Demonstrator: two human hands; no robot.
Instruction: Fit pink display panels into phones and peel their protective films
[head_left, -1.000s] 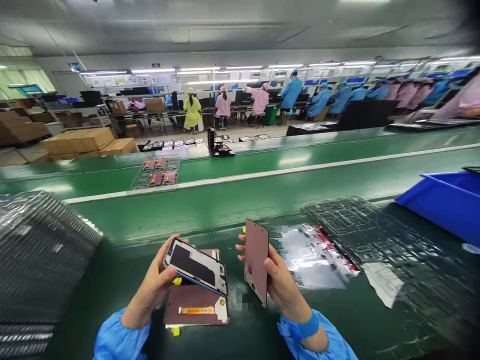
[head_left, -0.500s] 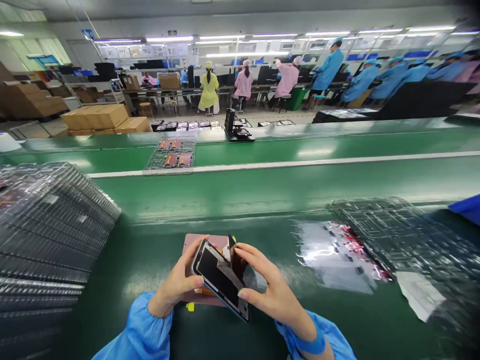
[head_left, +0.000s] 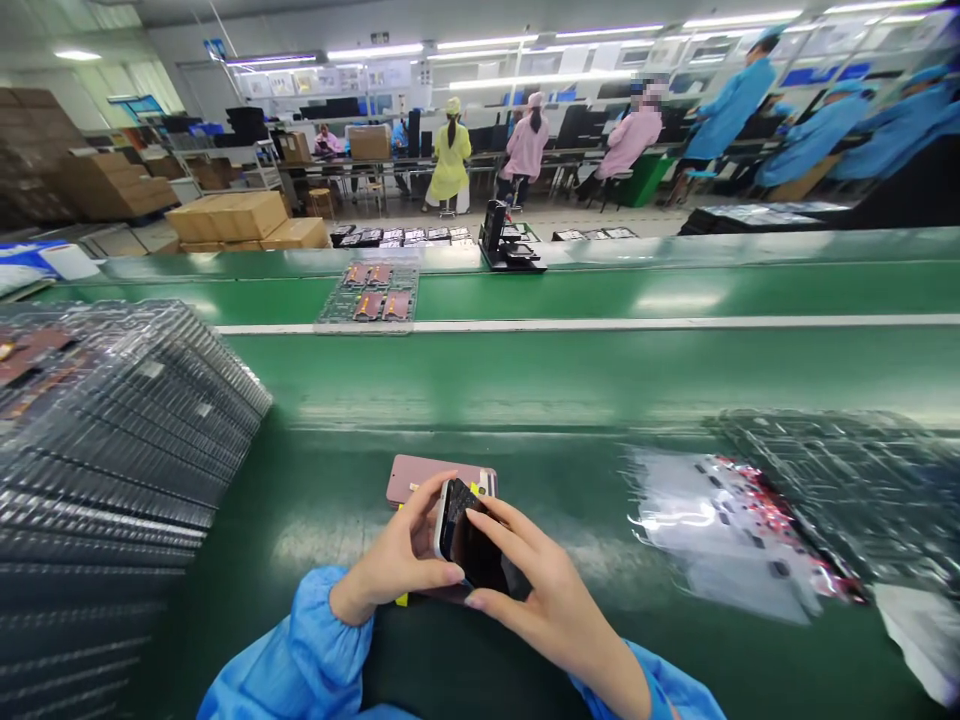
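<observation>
2 hands on 1 dark-faced phone (head_left: 474,545), tilted above the worktop: left hand (head_left: 397,565) pinching its pale left edge, right hand (head_left: 551,590) gripping across the face, fingers slightly parted. Bare green room both sides, out to tray stack (head_left: 157,400) and clear films (head_left: 697,530). Phone's right end hidden; brown-pink panels (head_left: 424,472) beneath partly covered, count unclear. Worktop (head_left: 322,480) glossy. Beyond: belt (head_left: 600,370), white line, tray holding 4 panels, seated workers.
</observation>
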